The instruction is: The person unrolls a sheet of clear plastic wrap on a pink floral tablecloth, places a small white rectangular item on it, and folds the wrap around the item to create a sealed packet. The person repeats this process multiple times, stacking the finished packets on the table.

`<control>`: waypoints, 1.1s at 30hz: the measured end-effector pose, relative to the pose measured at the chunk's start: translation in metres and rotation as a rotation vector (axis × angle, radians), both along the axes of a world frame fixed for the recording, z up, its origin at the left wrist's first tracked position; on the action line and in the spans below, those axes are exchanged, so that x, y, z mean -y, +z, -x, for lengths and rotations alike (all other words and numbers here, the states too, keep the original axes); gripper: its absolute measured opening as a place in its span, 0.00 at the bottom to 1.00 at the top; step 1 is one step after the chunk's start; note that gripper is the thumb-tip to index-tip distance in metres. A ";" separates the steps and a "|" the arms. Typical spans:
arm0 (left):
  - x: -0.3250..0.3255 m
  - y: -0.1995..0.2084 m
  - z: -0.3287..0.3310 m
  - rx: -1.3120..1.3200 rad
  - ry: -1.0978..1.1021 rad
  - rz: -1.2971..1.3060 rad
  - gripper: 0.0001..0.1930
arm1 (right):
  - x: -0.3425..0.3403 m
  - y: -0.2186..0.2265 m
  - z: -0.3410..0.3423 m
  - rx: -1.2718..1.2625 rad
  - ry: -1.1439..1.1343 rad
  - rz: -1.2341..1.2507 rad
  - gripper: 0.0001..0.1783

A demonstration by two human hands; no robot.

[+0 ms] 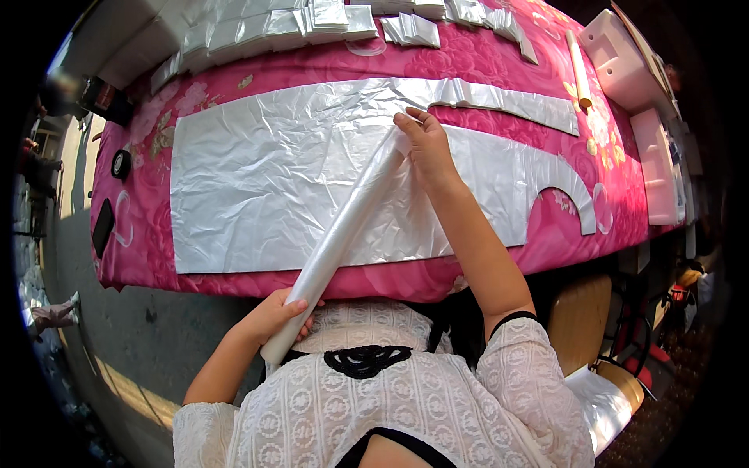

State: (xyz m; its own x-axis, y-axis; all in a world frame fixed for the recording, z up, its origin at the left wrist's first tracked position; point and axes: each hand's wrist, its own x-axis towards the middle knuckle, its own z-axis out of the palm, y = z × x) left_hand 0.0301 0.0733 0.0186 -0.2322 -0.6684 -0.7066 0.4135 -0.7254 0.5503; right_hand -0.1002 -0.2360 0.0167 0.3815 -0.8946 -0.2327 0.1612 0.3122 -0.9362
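A long, narrow roll of translucent silvery plastic film (343,214) slants across my front, its lower end by my body and its upper end over the table. My left hand (279,316) is wrapped round the roll near the lower end. At the upper end, my right hand (424,144) has its thumb and fingers closed about the tip of the roll. Beneath lies a flat, creased pile of silver-white plastic bags (242,187) with two long handle strips reaching right. Part of the pile is hidden by the roll and my right forearm.
A pink flowered cloth (312,74) covers the table. Folded stacks of silvery bags (312,23) line its far side. Tape (120,164) and a black phone-like object (102,228) lie left. At right are a tube (579,70), white foam boxes (624,58) and a wooden chair (579,318).
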 end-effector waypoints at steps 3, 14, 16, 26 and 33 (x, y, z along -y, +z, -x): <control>-0.012 0.000 0.001 0.038 0.002 -0.027 0.33 | 0.024 0.006 0.019 -0.228 0.210 0.136 0.19; -0.019 -0.002 -0.006 -0.055 0.011 -0.022 0.28 | 0.029 0.017 0.018 -0.395 0.823 0.132 0.10; -0.019 0.003 -0.008 -0.051 0.009 0.010 0.27 | 0.039 0.012 0.017 -0.431 0.716 0.197 0.10; -0.100 0.010 -0.093 0.113 -0.427 -0.119 0.24 | 0.160 0.003 0.073 -0.476 0.251 0.384 0.11; 0.072 0.073 -0.056 1.211 -0.742 0.448 0.26 | 0.102 0.006 -0.007 -0.624 0.578 0.529 0.10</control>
